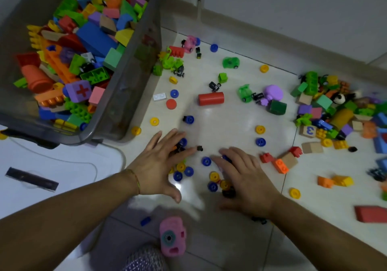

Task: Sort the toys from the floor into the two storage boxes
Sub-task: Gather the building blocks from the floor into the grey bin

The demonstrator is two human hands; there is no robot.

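Note:
A grey storage box at the upper left is piled with coloured blocks. Small blue and yellow wheels lie scattered on the white tiled floor between my hands. My left hand is spread flat with straight fingers over a few small black and blue pieces. My right hand lies palm down with fingers extended over more wheels and a dark piece. Neither hand grips anything that I can see. A red cylinder lies further out.
A heap of mixed blocks covers the floor at the right. A pink toy camera lies near my knee. A white lid sits at the left under the box. A red block lies at the far right.

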